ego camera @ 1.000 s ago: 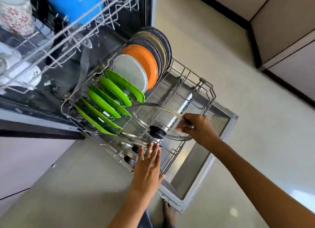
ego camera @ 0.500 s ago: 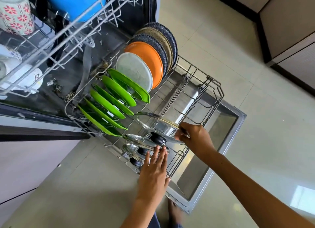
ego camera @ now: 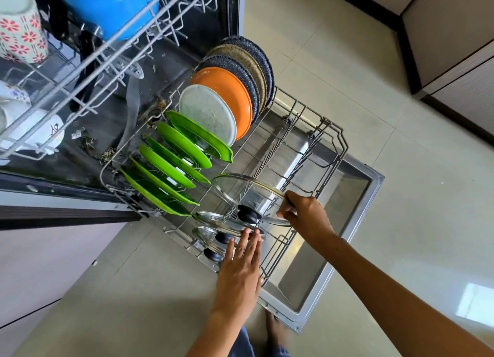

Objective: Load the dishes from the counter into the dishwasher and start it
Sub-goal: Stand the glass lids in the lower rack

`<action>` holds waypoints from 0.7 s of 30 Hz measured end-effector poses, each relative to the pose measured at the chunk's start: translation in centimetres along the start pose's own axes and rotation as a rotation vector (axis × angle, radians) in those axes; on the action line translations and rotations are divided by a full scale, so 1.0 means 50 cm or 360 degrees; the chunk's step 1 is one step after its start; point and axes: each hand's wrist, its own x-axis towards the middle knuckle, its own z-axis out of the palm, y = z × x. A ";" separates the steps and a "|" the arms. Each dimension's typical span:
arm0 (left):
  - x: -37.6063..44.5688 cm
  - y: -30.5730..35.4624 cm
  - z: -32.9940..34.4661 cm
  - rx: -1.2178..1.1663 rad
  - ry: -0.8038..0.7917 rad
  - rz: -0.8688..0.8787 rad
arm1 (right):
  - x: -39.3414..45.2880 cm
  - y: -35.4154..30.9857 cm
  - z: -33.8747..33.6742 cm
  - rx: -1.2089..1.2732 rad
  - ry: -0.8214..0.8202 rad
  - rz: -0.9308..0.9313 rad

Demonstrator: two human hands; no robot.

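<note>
The lower dishwasher rack [ego camera: 331, 140] is pulled out over the open door [ego camera: 344, 252]. My right hand [ego camera: 304, 217] grips the rim of a large glass lid [ego camera: 240, 191] with a black knob, standing it tilted in the rack. My left hand [ego camera: 240, 271] has straight fingers touching the edge of a smaller glass lid [ego camera: 219, 220]; a third lid [ego camera: 205, 235] stands in front of that one. Several green plates [ego camera: 171, 159] fill the rack's left row. Behind them stand a white plate [ego camera: 207, 113], an orange plate [ego camera: 227, 94] and speckled dark plates [ego camera: 251, 60].
The upper rack [ego camera: 88, 54] juts out at top left with a blue pot [ego camera: 107, 4], a flowered mug [ego camera: 18, 36] and white cups [ego camera: 32, 126]. Cabinets [ego camera: 454, 41] stand at the right across the tiled floor [ego camera: 401, 169]. My foot [ego camera: 275, 330] is near the door's front edge.
My right hand has tipped the large glass lid more upright in the rack. My left hand's fingers have slid forward onto the smaller lid's edge.
</note>
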 end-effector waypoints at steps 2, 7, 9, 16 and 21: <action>-0.001 -0.001 0.000 0.0012 0.0011 0.0004 | -0.003 -0.011 -0.003 -0.0001 0.0012 -0.0056; 0.000 -0.001 -0.001 0.0006 -0.0039 -0.0013 | -0.036 -0.050 -0.006 -0.0081 0.0125 -0.0198; -0.001 0.001 -0.001 0.0012 -0.0087 -0.0030 | -0.046 -0.053 -0.020 -0.0062 0.0190 -0.0216; -0.001 0.000 -0.004 -0.0007 -0.0116 -0.0024 | -0.031 -0.049 -0.046 -0.0016 0.0297 -0.0149; -0.003 0.000 -0.004 0.0008 -0.0106 -0.0011 | -0.049 -0.045 -0.045 -0.0073 0.0353 -0.0178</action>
